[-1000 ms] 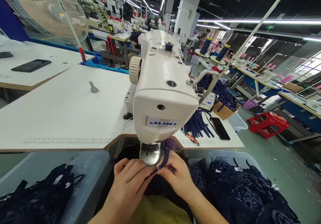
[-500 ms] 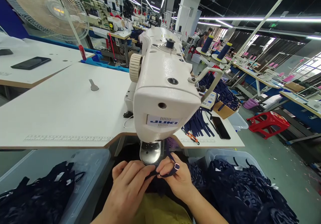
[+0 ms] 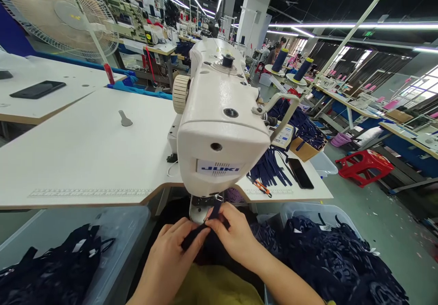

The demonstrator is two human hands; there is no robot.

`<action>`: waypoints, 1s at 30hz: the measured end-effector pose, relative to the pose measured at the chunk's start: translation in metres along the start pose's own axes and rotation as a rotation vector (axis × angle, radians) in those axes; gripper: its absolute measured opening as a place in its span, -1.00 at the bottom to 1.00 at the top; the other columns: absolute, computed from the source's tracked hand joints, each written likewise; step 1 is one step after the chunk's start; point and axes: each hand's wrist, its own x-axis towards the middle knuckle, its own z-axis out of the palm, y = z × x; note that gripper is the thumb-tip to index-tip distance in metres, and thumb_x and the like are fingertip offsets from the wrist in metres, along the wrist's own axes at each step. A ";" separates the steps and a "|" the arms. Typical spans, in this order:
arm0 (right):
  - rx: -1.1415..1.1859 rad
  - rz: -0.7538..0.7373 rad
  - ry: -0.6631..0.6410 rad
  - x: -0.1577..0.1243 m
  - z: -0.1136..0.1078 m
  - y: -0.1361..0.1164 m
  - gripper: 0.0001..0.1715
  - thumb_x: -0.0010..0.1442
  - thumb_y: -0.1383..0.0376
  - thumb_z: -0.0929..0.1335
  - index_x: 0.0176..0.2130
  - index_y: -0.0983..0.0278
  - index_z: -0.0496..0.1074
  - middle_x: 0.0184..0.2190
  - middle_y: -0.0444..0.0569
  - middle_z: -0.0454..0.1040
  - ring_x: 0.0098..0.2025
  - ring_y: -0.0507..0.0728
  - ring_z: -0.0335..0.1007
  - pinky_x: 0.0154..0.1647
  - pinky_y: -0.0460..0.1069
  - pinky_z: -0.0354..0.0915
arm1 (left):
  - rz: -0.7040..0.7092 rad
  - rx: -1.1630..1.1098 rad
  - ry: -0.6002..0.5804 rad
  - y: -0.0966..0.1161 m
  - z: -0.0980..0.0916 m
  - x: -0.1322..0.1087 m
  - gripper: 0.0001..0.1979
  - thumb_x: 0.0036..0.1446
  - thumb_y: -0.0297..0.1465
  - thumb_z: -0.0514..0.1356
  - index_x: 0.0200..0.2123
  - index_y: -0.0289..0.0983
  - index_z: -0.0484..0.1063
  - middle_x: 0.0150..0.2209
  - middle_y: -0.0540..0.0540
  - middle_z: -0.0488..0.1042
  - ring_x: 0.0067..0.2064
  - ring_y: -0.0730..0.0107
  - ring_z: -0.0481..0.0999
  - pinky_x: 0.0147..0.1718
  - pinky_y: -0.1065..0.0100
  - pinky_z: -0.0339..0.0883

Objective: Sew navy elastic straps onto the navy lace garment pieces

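Observation:
Below the needle end of the white sewing machine (image 3: 222, 134), my two hands meet at its metal bed (image 3: 198, 213). My right hand (image 3: 237, 239) pinches a navy strap (image 3: 216, 210), which runs up toward the presser foot. Close beside it, my left hand (image 3: 173, 252) is closed on dark navy fabric (image 3: 192, 237) between thumb and fingers. The thumbs almost touch. Where the strap joins the fabric is hidden by my fingers, and the rest of the fabric hangs dark below.
Clear bins with navy garments stand at left (image 3: 116, 250) and right (image 3: 287, 209). On the white table (image 3: 85, 159) lie a small metal piece (image 3: 125, 119), a bundle of navy straps (image 3: 270, 168), orange snips (image 3: 263, 188) and a phone (image 3: 301, 173). A red stool (image 3: 366, 166) stands at right.
My right hand has shifted from holding a strap loop with a ring-shaped slider to pinching the strap flatter, nearer the presser foot. My left hand has opened its grip slightly and moved a little down-left.

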 end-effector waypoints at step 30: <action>-0.030 0.003 0.100 0.068 -0.008 0.025 -0.84 0.16 0.34 0.28 -0.25 0.27 0.44 -0.27 0.01 0.44 -0.20 0.14 0.32 -0.13 0.02 0.29 | 0.418 0.390 0.291 0.003 0.002 0.022 -0.74 0.22 -0.34 0.09 -0.03 -0.16 0.42 -0.08 0.03 0.56 -0.10 0.39 0.54 -0.12 0.28 0.06</action>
